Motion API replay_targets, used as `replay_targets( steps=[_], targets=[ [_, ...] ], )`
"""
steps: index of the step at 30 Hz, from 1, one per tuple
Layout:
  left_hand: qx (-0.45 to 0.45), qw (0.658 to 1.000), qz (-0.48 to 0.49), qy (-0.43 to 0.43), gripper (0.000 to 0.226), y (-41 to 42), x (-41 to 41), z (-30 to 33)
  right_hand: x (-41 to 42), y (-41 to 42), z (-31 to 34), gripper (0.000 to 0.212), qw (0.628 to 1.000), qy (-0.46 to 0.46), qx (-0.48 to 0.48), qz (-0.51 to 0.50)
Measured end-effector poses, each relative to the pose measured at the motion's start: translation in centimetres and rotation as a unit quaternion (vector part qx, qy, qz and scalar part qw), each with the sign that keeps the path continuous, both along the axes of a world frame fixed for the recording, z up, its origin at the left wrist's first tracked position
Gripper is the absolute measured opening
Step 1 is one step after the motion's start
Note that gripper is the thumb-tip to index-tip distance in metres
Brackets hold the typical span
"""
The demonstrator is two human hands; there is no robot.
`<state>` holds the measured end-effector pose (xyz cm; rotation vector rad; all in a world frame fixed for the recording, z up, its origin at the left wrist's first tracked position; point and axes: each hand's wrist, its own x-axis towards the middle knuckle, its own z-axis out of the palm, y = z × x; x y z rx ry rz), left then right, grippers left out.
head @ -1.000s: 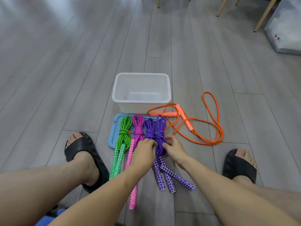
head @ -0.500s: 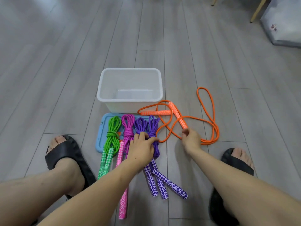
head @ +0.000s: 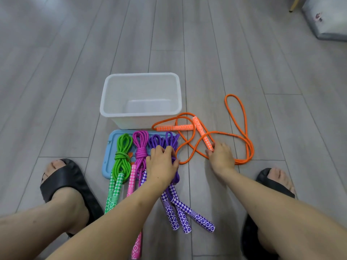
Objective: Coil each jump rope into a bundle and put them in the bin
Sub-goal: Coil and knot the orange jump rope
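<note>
An empty white bin (head: 140,113) stands on the floor ahead of me. In front of it, on a blue lid (head: 108,166), lie coiled bundles: a green rope (head: 123,156), a pink rope (head: 140,147) and two purple ropes (head: 159,140). My left hand (head: 162,166) rests closed on the purple bundles' knots. An orange rope (head: 238,132) lies loose and uncoiled to the right of the bin. My right hand (head: 221,155) pinches the near end of one orange handle (head: 201,132).
My two feet in black sandals sit at the left (head: 62,182) and right (head: 270,186) of the ropes. A grey cushion (head: 326,17) and a wooden furniture leg (head: 293,4) are far back right. Grey plank floor lies all around.
My right hand left the purple bundle, moved right and took hold of an orange handle. My left hand stayed on the purple bundles. The camera tilted slightly down.
</note>
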<state>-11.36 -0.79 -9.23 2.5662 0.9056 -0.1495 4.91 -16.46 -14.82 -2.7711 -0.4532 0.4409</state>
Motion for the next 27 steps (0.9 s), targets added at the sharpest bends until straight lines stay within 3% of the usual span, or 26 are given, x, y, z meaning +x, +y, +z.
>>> replay_targets(
  steps=[6, 12, 18, 23, 27],
  targets=[
    [-0.02, 0.999, -0.01, 0.029, 0.03, 0.3, 0.3, 0.4, 2.1, -3.2, 2.8, 0.03, 0.995, 0.04, -0.089, 0.033],
    [-0.028, 0.999, -0.041, 0.008, 0.031, 0.7, 0.8, 4.7, 4.4, -5.3, 11.9, 0.027, 0.999, -0.004, 0.03, 0.018],
    [-0.085, 0.984, -0.111, -0.115, 0.027, -0.9, 4.0, 15.5, 4.9, -4.1, 26.1, 0.019, 0.992, -0.023, 0.117, 0.05],
    [-0.154, 0.955, -0.171, -0.185, 0.067, -3.8, 6.5, 27.3, 2.8, -2.8, 38.9, 0.02, 0.97, -0.01, 0.18, 0.162],
    [-0.16, 0.933, -0.163, -0.279, 0.035, -5.3, 6.6, 34.4, -0.5, -3.1, 46.6, 0.022, 0.944, -0.018, 0.251, 0.213]
  ],
)
